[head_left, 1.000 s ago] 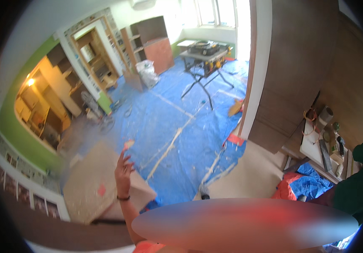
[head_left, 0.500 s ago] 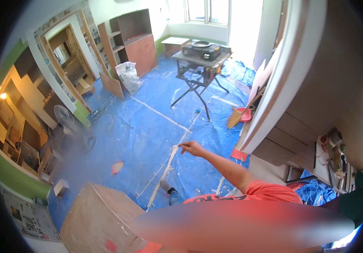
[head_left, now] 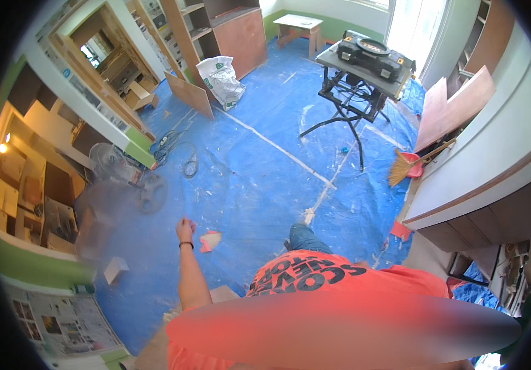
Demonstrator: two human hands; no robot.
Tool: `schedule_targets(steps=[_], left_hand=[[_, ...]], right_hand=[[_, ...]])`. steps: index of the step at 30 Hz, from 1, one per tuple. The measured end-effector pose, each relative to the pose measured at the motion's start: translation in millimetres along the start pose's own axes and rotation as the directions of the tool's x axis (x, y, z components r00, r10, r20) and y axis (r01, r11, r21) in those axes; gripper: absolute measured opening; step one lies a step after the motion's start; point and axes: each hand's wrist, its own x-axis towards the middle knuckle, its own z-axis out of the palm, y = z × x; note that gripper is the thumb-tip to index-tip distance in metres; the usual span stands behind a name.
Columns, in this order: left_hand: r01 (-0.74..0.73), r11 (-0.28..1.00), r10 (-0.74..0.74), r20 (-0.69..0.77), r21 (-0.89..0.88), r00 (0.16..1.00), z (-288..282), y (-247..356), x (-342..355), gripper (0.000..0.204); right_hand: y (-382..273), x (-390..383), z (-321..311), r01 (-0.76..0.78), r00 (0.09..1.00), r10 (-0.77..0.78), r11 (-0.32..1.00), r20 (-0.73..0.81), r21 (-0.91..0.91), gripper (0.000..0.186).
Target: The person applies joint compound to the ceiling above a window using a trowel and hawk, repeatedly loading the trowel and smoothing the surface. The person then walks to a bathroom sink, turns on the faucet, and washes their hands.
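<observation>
My left hand [head_left: 185, 230] hangs in the air above a blue plastic sheet [head_left: 253, 179] spread across the floor. A dark band circles its wrist. Its fingers look loosely curled, and I make out nothing held in them. Nearest to it, just to the right, a torn red and beige scrap [head_left: 211, 241] lies on the sheet. My right hand is out of view. One leg in blue jeans [head_left: 308, 238] shows beyond my orange shirt, close to a strip of pale tape [head_left: 277, 151].
A black power tool [head_left: 373, 57] rests on a folding stand ahead right. Beyond my right side are a broom [head_left: 399, 169] and red dustpan [head_left: 411, 164]. A white sack [head_left: 222, 83], coiled cable [head_left: 190, 165], fan [head_left: 108, 161] and white block [head_left: 116, 270] lie to the left.
My right hand has left the view, and my left arm has swung in at lower left. The room has shifted rightward, and the large brown box at lower left is mostly out of view.
</observation>
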Motion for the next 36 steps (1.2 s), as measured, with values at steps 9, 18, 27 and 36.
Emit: schedule_targets(steps=[9, 18, 27, 36], left_hand=[[-0.082, 0.930, -0.003, 0.233, 0.358, 0.973, 108, 39, 228, 0.039], [0.474, 0.585, -0.778, 0.291, 0.658, 0.557, 179, -8, 289, 0.045], [0.331, 0.687, -0.676, 0.403, 0.647, 0.617, 322, 140, 671, 0.047], [-0.128, 0.940, -0.110, 0.634, 0.318, 0.765, 640, 442, 1073, 0.040]], right_hand=[[77, 250, -116, -0.544, 0.839, 0.536, 0.815, 0.095, 0.201, 0.022], [221, 761, -445, -0.070, 0.688, 0.716, 0.226, -0.117, 0.972, 0.035], [273, 928, -538, -0.153, 0.593, 0.776, 0.373, -0.217, 0.915, 0.032], [282, 903, -449, -0.179, -0.041, 0.811, -0.580, 0.583, 0.795, 0.019]])
